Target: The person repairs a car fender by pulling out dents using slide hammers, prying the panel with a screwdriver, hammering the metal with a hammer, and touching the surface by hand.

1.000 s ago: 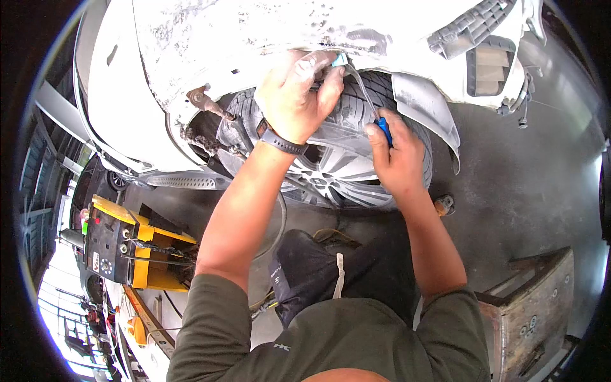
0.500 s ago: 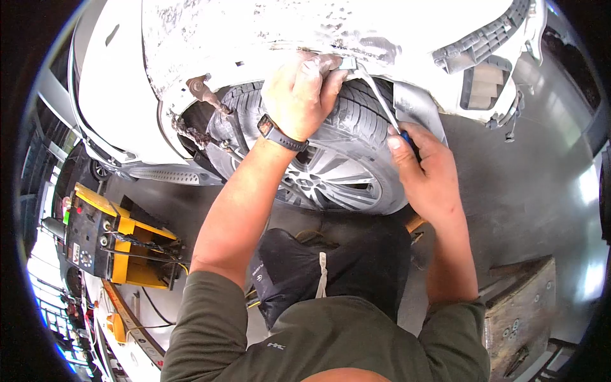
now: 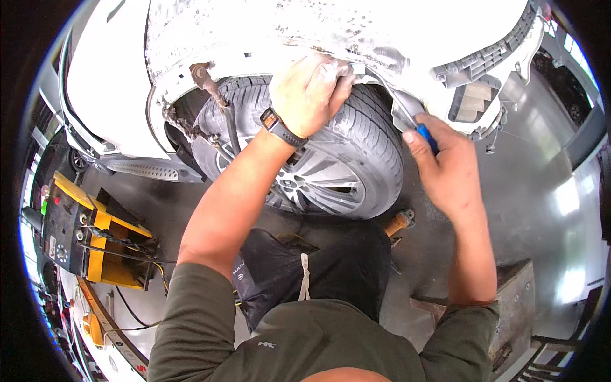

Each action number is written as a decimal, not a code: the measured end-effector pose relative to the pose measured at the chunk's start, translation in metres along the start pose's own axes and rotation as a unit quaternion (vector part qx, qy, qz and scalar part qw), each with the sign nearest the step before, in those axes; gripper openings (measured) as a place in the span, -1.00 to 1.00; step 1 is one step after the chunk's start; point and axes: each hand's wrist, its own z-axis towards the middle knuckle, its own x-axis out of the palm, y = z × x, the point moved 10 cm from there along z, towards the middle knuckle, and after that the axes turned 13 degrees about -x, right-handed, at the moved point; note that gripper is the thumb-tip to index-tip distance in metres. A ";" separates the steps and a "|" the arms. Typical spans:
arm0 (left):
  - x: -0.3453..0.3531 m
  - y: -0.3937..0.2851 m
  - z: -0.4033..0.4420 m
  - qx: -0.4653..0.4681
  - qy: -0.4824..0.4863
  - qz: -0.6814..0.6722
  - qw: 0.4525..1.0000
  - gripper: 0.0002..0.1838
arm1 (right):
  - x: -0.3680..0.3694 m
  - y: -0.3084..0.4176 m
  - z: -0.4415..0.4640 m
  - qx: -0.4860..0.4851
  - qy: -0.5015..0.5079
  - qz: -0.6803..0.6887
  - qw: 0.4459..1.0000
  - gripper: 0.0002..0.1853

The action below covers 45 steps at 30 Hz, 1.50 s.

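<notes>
My right hand point(image 3: 445, 159) is wrapped round the blue handle of a pry bar point(image 3: 428, 137). Its thin metal shaft runs up and left to the wheel-arch edge of a white fender point(image 3: 254, 38) with scuffed, bare patches. My left hand point(image 3: 312, 92), with a watch on the wrist, presses at that edge, fingers curled and closed. A small pale piece point(image 3: 358, 68) shows by the left fingertips, where the shaft ends; the exact contact is hidden. Below both hands is the tyre point(image 3: 375, 140) with its silver alloy wheel point(image 3: 328, 184).
At left stands a yellow and black machine point(image 3: 105, 254) with cables. A rusty clamp point(image 3: 207, 83) hangs on the fender, with a hose below. An orange tool point(image 3: 400, 223) lies on the floor right of my legs. A worn box-like stand point(image 3: 515, 305) is at lower right.
My right hand has swung to the right with the pry bar, and more of its blue handle shows. My left hand stays at the fender edge. The view has shifted slightly.
</notes>
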 end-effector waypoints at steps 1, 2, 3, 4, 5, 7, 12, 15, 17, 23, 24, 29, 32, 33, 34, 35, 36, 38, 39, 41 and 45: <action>0.000 -0.001 0.001 -0.004 0.004 0.003 1.000 -0.70 | -0.003 -0.003 0.005 -0.007 0.011 0.004 1.000 -0.59; 0.000 0.000 0.001 -0.005 0.003 -0.003 1.000 -0.70 | -0.005 -0.002 0.007 -0.039 0.009 -0.014 0.999 -0.61; 0.002 0.003 0.000 -0.005 0.001 -0.008 1.000 -0.70 | -0.004 -0.004 0.007 -0.048 0.003 -0.013 0.999 -0.61; 0.002 0.004 -0.001 -0.006 -0.001 -0.013 1.000 -0.70 | -0.002 -0.005 0.005 -0.057 -0.003 -0.012 0.998 -0.62; 0.001 0.003 0.000 -0.017 0.004 -0.008 1.000 -0.70 | 0.001 -0.006 0.004 -0.066 -0.007 -0.010 0.998 -0.62; -0.001 -0.001 0.005 -0.035 0.013 0.001 0.999 -0.69 | 0.005 -0.008 0.001 -0.078 -0.020 -0.034 0.996 -0.63; 0.001 -0.003 0.003 -0.038 0.004 0.005 0.999 -0.70 | 0.011 -0.012 -0.007 -0.098 -0.059 -0.078 0.990 -0.65; 0.004 -0.002 0.000 -0.052 0.009 0.016 0.998 -0.72 | 0.010 -0.011 -0.008 -0.095 -0.057 -0.078 0.991 -0.66; 0.005 -0.002 0.000 -0.064 0.008 0.022 0.998 -0.73 | 0.004 -0.005 -0.005 -0.103 -0.047 -0.089 0.990 -0.66; 0.007 -0.007 -0.005 -0.097 -0.038 0.052 0.993 -0.72 | -0.021 0.020 0.014 -0.074 0.047 -0.179 0.980 -0.68; 0.006 -0.008 -0.006 -0.104 -0.049 0.062 0.992 -0.72 | -0.024 0.022 0.017 -0.063 0.053 -0.183 0.980 -0.68; 0.009 -0.009 -0.013 -0.188 -0.081 0.124 0.971 -0.71 | -0.021 0.007 0.008 -0.047 0.018 -0.087 0.995 -0.68; 0.011 -0.010 -0.019 -0.227 -0.102 0.140 0.958 -0.73 | 0.010 -0.027 -0.016 0.062 -0.010 0.121 0.991 -0.67; 0.012 -0.010 -0.019 -0.241 -0.096 0.140 0.956 -0.73 | 0.023 -0.036 -0.027 0.095 -0.022 0.178 0.979 -0.65; 0.013 -0.009 -0.020 -0.254 -0.090 0.140 0.953 -0.73 | 0.035 -0.040 -0.034 0.102 -0.038 0.207 0.972 -0.66; 0.013 -0.009 -0.021 -0.268 -0.081 0.140 0.950 -0.72 | 0.040 -0.039 -0.036 0.106 -0.040 0.220 0.969 -0.68; 0.012 -0.012 -0.019 -0.266 -0.078 0.147 0.949 -0.73 | 0.046 -0.038 -0.038 0.109 -0.041 0.233 0.965 -0.70; 0.012 -0.010 -0.022 -0.280 -0.086 0.113 0.949 -0.74 | 0.055 -0.038 -0.038 0.107 -0.043 0.249 0.962 -0.73; 0.012 -0.008 -0.023 -0.288 -0.091 0.096 0.948 -0.75 | 0.056 -0.039 -0.037 0.105 -0.044 0.252 0.961 -0.74; 0.016 -0.009 -0.024 -0.276 -0.075 0.116 0.951 -0.75 | 0.060 -0.041 -0.035 0.100 -0.048 0.258 0.960 -0.76; 0.014 -0.015 -0.019 -0.220 -0.067 0.140 0.963 -0.73 | 0.064 -0.042 -0.033 0.089 -0.052 0.262 0.960 -0.75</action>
